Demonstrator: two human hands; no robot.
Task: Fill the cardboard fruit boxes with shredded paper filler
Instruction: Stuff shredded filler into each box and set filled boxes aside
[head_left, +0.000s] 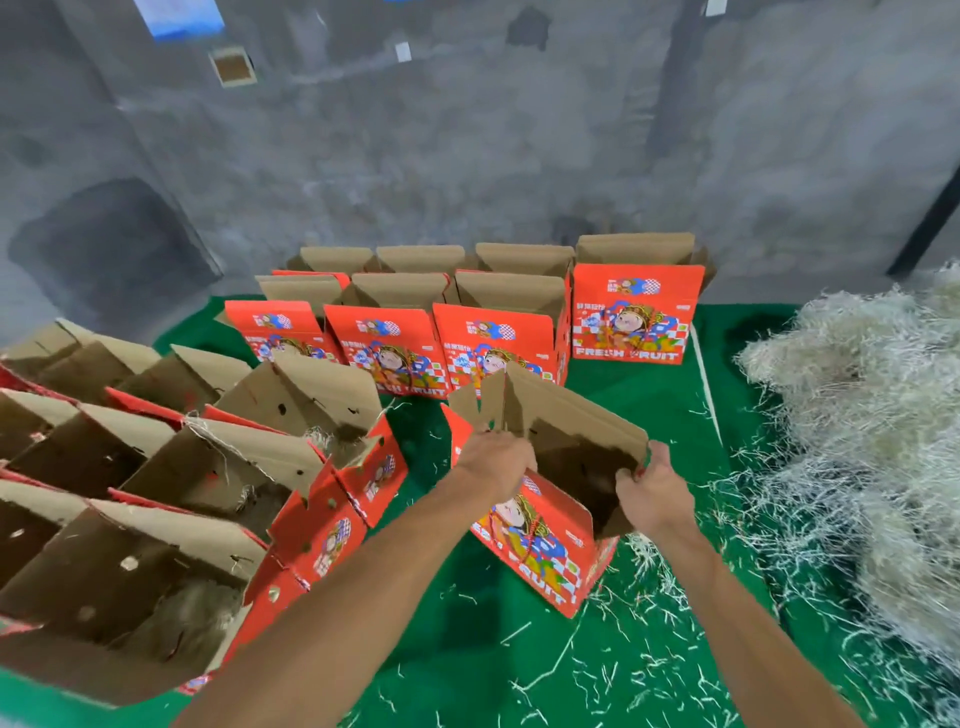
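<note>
Gripping 1 open fruit box, both hands pinch its flaps.

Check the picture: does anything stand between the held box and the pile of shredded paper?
Nothing visible does. Between the held box and the shredded paper pile on its right lies only green mat with loose strands.

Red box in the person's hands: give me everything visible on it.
The red printed cardboard fruit box stands tilted on the green mat, apart from the other boxes. Its outside is red with a cartoon figure and partly hidden lettering; its inside is plain brown corrugated card. The top flaps stand open and the interior looks dark, no filler visible inside. The left hand grips the left flap edge; the right hand grips the right flap. Loose shredded paper strands lie by its base.
</note>
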